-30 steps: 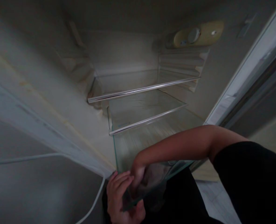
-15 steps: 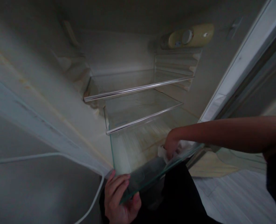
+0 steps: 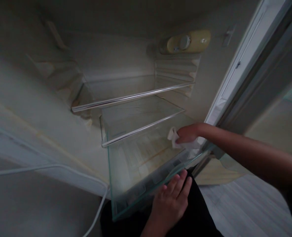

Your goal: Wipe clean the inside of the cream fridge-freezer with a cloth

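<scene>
A loose glass shelf [image 3: 128,164] lies low inside an open fridge and juts out past its front. Brownish streaks show on or through the pane. My right hand [image 3: 187,133] is closed on a crumpled white wipe [image 3: 173,135], held at the right part of the glass; I cannot tell whether it is cloth or paper. My left hand [image 3: 170,199] is at the shelf's front edge, right of its middle. Its fingers are stretched out, the tips at the edge, not wrapped round it.
Two more glass shelves with metal-look trim, an upper one [image 3: 133,96] and a lower one [image 3: 143,127], sit further in. A yellowed thermostat housing [image 3: 197,41] is on the right wall. A white cable [image 3: 59,166] runs across the left. My dark-clothed legs [image 3: 197,204] are below the glass.
My left hand has let go of the shelf's front left corner and moved right along the front edge. My right hand has moved deeper in with the wipe. The view has shifted.
</scene>
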Motion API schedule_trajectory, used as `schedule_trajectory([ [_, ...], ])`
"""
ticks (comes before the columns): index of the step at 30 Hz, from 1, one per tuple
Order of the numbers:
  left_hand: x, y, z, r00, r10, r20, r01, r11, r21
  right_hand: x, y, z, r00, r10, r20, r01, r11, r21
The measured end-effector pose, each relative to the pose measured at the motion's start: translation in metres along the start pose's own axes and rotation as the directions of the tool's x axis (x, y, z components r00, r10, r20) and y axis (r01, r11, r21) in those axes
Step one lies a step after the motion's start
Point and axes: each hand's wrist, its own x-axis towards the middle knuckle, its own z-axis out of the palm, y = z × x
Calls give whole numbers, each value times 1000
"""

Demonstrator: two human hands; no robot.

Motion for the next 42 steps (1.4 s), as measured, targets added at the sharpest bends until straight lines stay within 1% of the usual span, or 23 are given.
schedule_trajectory([
  [1, 3, 1, 4, 1000, -7, 26, 5, 998, 67, -6, -12, -6, 991, -120, 53, 113, 987, 115],
  [2, 5, 1, 8, 999, -15, 45, 9, 992, 123, -13, -22, -10, 972, -231, 41, 212, 941, 263],
  [3, 7, 2, 12, 998, -23, 56, 14, 987, 160, -19, -30, -11, 953, -300, -54, 295, 864, 408],
  [4, 9, 1, 16, 997, -31, 64, 19, 984, 177, -26, -35, -11, 931, -305, -202, 366, 770, 523],
  [6, 14, -5, 25, 996, -50, 76, 36, 984, 173, -36, -41, -3, 871, -180, -457, 468, 586, 662],
  [7, 18, -10, 29, 995, -60, 84, 45, 985, 165, -40, -40, 3, 841, -88, -533, 498, 511, 701],
  [9, 24, -24, 39, 987, -99, 123, 81, 986, 147, -47, -36, 18, 799, 68, -597, 520, 421, 743],
  [12, 35, -49, 53, 944, -197, 266, 179, 980, 90, -55, -22, 42, 749, 202, -631, 515, 420, 747],
  [15, 46, -70, 66, 891, -252, 379, 255, 966, 43, -62, -8, 64, 676, 336, -656, 519, 415, 747],
  [17, 54, -84, 73, 878, -269, 395, 271, 961, 53, -64, 1, 77, 607, 425, -671, 547, 390, 741],
  [19, 63, -97, 79, 869, -288, 403, 286, 956, 68, -64, 11, 88, 512, 489, -707, 588, 400, 703],
  [22, 73, -116, 87, 838, -320, 443, 323, 944, 71, -60, 29, 101, 361, 491, -793, 559, 567, 605],
  [23, 76, -121, 89, 826, -328, 459, 336, 939, 69, -58, 36, 104, 341, 450, -825, 517, 643, 565],
  [24, 79, -125, 90, 816, -334, 471, 346, 936, 66, -54, 41, 106, 348, 391, -852, 469, 714, 520],
  [25, 81, -127, 90, 811, -336, 478, 351, 934, 61, -49, 46, 108, 383, 321, -866, 423, 773, 473],
  [28, 80, -126, 80, 835, -293, 467, 319, 948, 25, -22, 54, 109, 547, 155, -823, 307, 877, 369],
  [32, 57, -112, 45, 894, -235, 382, 257, 966, -5, 29, 37, 111, 706, 148, -692, 134, 932, 336],
  [34, 35, -107, 20, 936, -243, 253, 247, 969, 15, 48, 17, 115, 750, 167, -640, 74, 940, 333],
  [36, 7, -107, -6, 980, -198, 34, 196, 980, 46, 57, -7, 125, 794, 133, -593, 64, 952, 299],
  [37, -8, -110, -18, 978, -170, -118, 182, 978, 100, 57, -19, 132, 820, 92, -565, 72, 963, 261],
  [39, -35, -122, -37, 922, -122, -367, 227, 939, 258, 49, -47, 149, 883, -34, -469, 118, 981, 151],
  [41, -58, -139, -46, 904, -68, -423, 243, 895, 375, 34, -78, 171, 927, -192, -323, 218, 975, 47],
  [42, -66, -147, -46, 892, -78, -445, 278, 871, 405, 26, -93, 181, 929, -273, -248, 285, 959, 11],
])
